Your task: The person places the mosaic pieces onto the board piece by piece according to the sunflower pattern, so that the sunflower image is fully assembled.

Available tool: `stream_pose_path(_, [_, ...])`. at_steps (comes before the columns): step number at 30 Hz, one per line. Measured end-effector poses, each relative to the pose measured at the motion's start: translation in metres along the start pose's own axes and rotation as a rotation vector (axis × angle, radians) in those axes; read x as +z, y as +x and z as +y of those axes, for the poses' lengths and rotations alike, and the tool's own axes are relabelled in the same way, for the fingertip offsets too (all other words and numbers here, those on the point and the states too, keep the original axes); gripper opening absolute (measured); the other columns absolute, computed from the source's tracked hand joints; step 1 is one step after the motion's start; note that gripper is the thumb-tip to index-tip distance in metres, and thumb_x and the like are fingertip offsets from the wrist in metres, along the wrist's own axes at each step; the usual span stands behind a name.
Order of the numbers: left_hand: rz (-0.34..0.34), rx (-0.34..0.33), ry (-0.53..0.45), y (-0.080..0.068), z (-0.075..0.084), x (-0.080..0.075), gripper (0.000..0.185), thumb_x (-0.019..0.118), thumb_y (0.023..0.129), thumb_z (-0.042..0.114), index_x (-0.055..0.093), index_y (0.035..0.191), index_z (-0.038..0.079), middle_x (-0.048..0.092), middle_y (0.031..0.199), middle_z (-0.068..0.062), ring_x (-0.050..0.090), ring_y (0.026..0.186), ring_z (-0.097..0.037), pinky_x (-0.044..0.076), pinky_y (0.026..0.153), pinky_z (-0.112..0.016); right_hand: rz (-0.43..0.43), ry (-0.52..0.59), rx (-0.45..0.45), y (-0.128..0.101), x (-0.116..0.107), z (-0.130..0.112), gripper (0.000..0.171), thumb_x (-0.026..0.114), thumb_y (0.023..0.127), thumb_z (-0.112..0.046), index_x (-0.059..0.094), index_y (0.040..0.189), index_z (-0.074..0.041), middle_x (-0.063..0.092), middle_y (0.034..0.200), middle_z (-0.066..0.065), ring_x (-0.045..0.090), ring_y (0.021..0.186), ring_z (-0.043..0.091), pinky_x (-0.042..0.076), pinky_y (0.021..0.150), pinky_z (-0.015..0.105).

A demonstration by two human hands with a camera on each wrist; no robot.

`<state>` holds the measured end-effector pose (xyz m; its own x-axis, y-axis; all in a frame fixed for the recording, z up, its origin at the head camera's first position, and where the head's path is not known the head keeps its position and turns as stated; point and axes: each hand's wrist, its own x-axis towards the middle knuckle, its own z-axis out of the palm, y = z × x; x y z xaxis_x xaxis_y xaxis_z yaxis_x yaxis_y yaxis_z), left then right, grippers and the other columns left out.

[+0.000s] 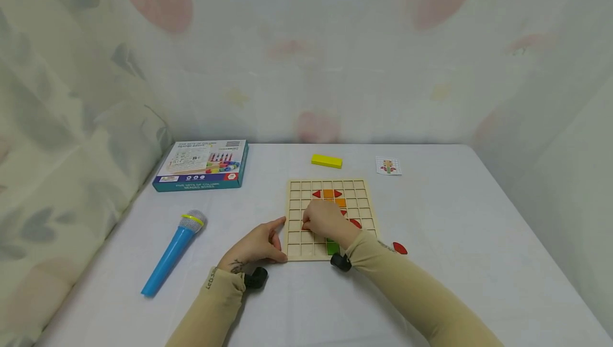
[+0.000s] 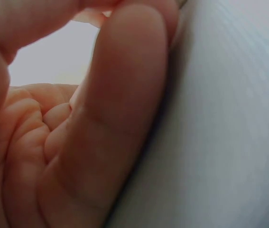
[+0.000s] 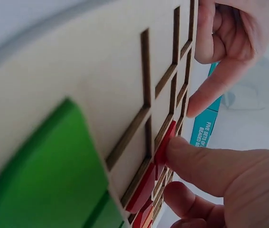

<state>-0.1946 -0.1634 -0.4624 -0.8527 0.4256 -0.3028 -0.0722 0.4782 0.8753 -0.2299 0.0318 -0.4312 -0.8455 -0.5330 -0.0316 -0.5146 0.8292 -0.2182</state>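
A square wooden grid board lies on the table with coloured flat pieces in its cells. My left hand is at the board's left edge, its thumb and index finger spread and touching the side; the other fingers bend inward. Over the board's middle, my right hand holds a red piece at a cell on the left, thumb tip on it. Its full outline is hidden. Green square, orange square and red triangle sit in other cells. A red leaf-shaped piece lies right of my hand.
A loose red leaf-shaped piece lies right of the board. Behind it are a yellow block and a small pattern card. Leftward are a blue toy microphone and a teal-edged game box.
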Motion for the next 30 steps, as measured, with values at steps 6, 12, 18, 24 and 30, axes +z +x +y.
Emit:
stream_pose_path(6, [0.002,-0.004,-0.006,-0.001,0.0,0.002,0.1,0.079,0.054,0.007,0.024,0.138,0.011,0.053,0.065,-0.008,0.048,0.053,-0.015,0.039,0.046,-0.027,0.034,0.07,0.049,-0.022,-0.016,0.016,0.02,0.059,0.081,-0.023,0.067,0.098,-0.017,0.062,0.096,-0.004,0.056,0.085,0.012,0.045,0.063,0.028])
stream_pose_path(12, [0.008,0.001,0.015,-0.001,0.001,0.0,0.1,0.079,0.055,0.008,0.023,0.138,0.01,0.053,0.066,-0.008,0.048,0.053,-0.015,0.04,0.047,-0.027,0.09,0.133,0.206,-0.06,-0.054,0.053,0.026,0.06,0.08,-0.024,0.066,0.102,-0.011,0.062,0.095,0.001,0.056,0.085,0.016,0.045,0.068,0.033])
stream_pose_path(18, [0.004,0.01,0.013,-0.01,0.015,-0.002,0.097,0.077,0.058,0.006,0.022,0.138,0.006,0.052,0.066,-0.009,0.048,0.052,-0.014,0.04,0.047,-0.027,0.037,0.128,0.341,-0.104,-0.064,0.088,0.026,0.062,0.078,-0.022,0.065,0.099,-0.006,0.061,0.091,0.006,0.055,0.079,0.019,0.044,0.061,0.034])
stream_pose_path(24, [0.01,-0.004,0.024,-0.004,0.006,-0.002,0.098,0.079,0.056,0.01,0.024,0.137,0.009,0.053,0.066,-0.008,0.047,0.053,-0.015,0.039,0.047,-0.027,-0.047,0.11,0.423,-0.136,-0.041,0.102,0.019,0.065,0.074,-0.022,0.065,0.086,-0.006,0.06,0.08,0.003,0.05,0.063,0.014,0.041,0.052,0.03])
stream_pose_path(30, [0.009,-0.005,0.023,0.0,0.0,0.0,0.099,0.079,0.056,0.01,0.024,0.138,0.011,0.053,0.066,-0.007,0.048,0.053,-0.014,0.04,0.047,-0.026,-0.052,0.093,0.432,-0.149,-0.022,0.104,0.017,0.067,0.071,-0.021,0.065,0.081,-0.007,0.057,0.074,0.001,0.048,0.062,0.013,0.039,0.052,0.03])
